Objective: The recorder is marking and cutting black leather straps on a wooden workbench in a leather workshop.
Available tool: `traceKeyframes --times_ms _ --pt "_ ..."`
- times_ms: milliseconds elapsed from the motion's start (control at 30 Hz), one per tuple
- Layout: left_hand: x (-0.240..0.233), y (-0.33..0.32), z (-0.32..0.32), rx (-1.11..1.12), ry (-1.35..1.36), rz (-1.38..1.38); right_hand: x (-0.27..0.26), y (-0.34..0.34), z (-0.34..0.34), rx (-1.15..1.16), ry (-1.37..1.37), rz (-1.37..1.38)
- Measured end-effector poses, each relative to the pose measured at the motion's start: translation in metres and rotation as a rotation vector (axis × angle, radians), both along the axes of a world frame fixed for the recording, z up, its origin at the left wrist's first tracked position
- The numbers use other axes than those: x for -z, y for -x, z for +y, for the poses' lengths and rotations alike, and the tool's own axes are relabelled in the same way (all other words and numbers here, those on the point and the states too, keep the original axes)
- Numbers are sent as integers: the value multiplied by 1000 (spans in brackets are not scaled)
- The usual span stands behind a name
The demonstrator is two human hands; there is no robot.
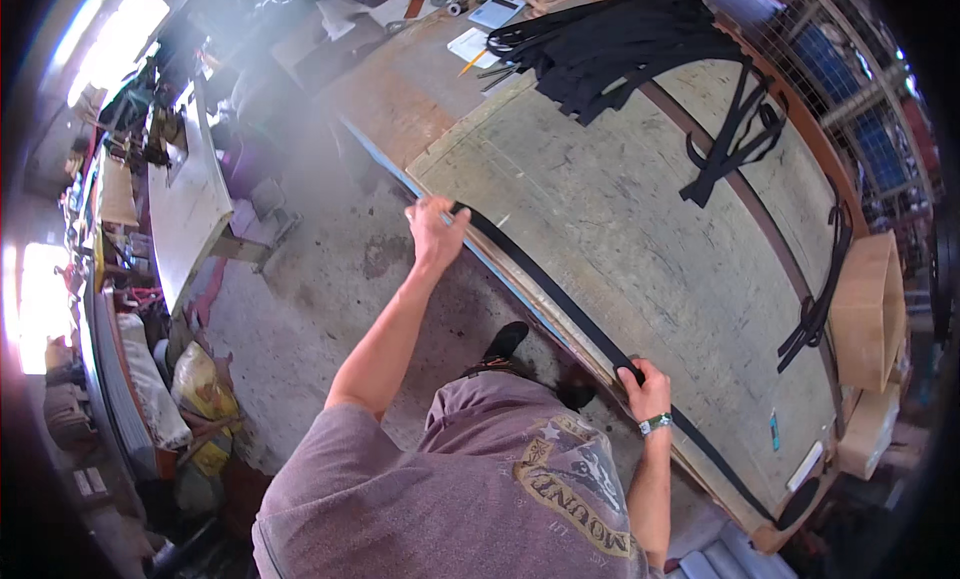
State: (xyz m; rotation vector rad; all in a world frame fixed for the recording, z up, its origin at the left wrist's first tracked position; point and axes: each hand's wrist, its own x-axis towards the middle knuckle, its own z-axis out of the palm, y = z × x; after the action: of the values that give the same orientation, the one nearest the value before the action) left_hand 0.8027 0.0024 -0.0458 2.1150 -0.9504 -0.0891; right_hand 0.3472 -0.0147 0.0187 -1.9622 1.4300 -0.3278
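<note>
A long black strip, seemingly fabric or leather, (551,282) lies along the near edge of a worn worktable (600,204). My left hand (439,226) grips its far end at the table edge. Lower down, my right hand (645,387) pinches the same strip between thumb and fingers, a banded bracelet on the wrist. From there the strip runs on to the table's bottom corner, beside a dark round piece (797,503). A large heap of similar black strips (622,42) covers the table's far part, and smaller bundles (731,147) (821,294) lie towards its right side.
A pencil (472,62), paper and a calculator (496,11) lie at the far end. A teal cutter-like tool (774,429) and a pale bar (805,466) rest near the bottom right. Cardboard boxes (862,316) adjoin the right edge. Another table (187,196) stands at left.
</note>
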Motion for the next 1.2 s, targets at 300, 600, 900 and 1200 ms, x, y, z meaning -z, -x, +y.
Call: traceKeyframes --times_ms 300,600,900,1200 --pt "14 -80 -53 -249 136 60 -1 -67 -20 -12 -15 41" --pt "14 -99 -48 -220 121 140 -15 -82 -36 -1 -166 115" --pt "52 -98 -61 -20 302 114 -16 -61 -26 7 -260 142" --pt "81 -189 -73 -105 213 277 -5 108 10 209 -154 252"
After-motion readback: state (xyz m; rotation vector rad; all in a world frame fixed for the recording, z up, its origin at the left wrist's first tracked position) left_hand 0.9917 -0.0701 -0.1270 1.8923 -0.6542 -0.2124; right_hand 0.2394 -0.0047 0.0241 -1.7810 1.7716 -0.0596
